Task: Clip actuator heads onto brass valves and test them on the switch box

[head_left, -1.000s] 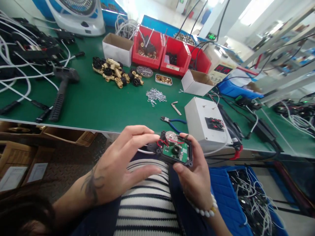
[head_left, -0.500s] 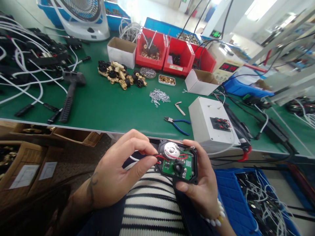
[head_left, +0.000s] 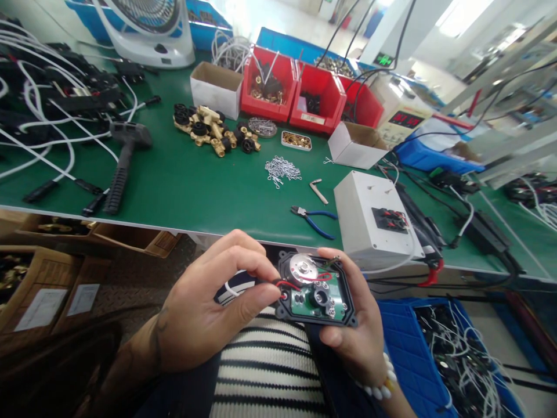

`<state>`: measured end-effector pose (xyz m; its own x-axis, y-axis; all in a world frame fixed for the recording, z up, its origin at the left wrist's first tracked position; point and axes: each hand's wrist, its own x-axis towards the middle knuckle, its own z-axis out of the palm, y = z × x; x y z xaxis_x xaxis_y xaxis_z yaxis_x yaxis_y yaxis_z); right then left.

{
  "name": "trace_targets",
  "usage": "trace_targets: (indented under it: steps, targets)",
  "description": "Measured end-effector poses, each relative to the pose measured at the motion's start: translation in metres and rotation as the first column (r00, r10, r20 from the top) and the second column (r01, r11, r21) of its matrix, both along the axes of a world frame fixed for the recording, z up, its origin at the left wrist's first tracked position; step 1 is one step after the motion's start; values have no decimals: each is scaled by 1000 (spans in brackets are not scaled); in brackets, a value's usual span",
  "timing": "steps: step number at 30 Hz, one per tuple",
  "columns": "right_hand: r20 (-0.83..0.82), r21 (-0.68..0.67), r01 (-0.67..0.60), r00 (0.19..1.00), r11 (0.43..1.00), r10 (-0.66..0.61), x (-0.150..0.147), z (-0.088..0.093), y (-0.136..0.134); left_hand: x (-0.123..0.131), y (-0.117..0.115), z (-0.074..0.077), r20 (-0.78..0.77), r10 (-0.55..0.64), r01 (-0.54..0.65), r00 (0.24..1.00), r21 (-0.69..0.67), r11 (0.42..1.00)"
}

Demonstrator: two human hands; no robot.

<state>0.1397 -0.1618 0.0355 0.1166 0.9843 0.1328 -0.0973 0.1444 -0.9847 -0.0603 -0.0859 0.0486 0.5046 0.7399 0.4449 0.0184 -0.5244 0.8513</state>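
Over my lap I hold a small black housing [head_left: 343, 316] with a green circuit board, a round metal disc and red wires inside. My right hand [head_left: 354, 337] cradles it from below and the right side, fingers curled round its edges. My left hand [head_left: 209, 307] is at its left end, thumb and forefinger pinched on a red wire [head_left: 288, 284] where it enters the board. A white cable [head_left: 229, 288] runs out under my left fingers.
The green workbench [head_left: 187, 191] ahead carries brass fittings [head_left: 213, 132], a pile of metal clips [head_left: 282, 170], blue-handled pliers [head_left: 314, 219], a white switch box [head_left: 372, 217], red bins [head_left: 300, 93], cardboard boxes, a fan and black-and-white cables. A blue crate [head_left: 404, 354] of parts sits at my right.
My left hand went from open fingers beside the housing to a pinch on the red wire. The housing has tilted flatter and shifted slightly right and down.
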Motion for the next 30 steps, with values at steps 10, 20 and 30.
trace_targets:
  steps: [10,20,30]
  targets:
    - [-8,-65,-25,1000,998,25,-1,7,1,-1,-1,-1,-4,17,-17,1000,18,1000]
    - [-52,-76,-44,998,996,40,-2,6,1,-1,-1,-1,14,-8,8,1000,6,1000]
    - [-71,-70,-44,997,997,39,-2,8,1,-2,-1,-2,15,-24,24,1000,18,1000]
